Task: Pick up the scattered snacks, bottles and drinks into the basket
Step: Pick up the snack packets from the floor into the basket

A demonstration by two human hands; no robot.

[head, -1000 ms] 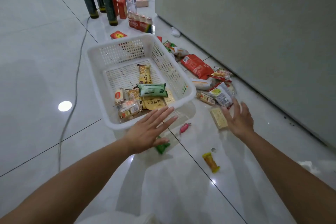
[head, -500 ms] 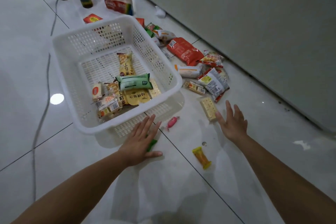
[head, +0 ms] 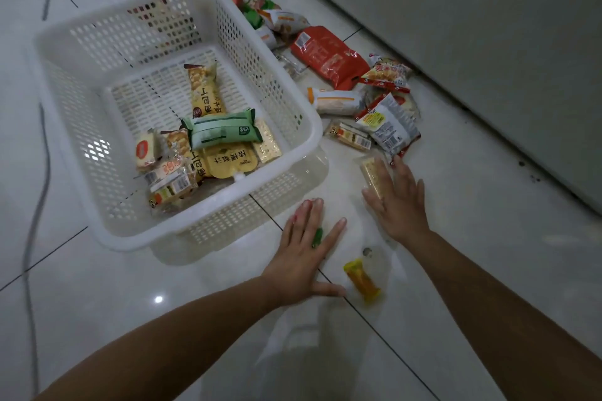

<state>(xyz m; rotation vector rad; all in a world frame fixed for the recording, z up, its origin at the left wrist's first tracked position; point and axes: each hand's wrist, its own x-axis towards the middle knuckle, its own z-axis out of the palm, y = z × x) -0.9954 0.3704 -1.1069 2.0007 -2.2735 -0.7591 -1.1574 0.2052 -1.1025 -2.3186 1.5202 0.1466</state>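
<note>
Left hand (head: 304, 249) spread flat over green candy (head: 317, 237), floor, basket (head: 290, 169) at 10 o'clock. Right hand (head: 395, 202) spread on cracker pack (head: 371, 172), 12 o'clock. Both likely light, slick wrappers; crackers brittle: pinch edges, don't squeeze.

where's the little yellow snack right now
In the head view, the yellow snack lies on the floor tiles, apart from the white basket, just right of the left hand thumb, below the right hand.
</note>
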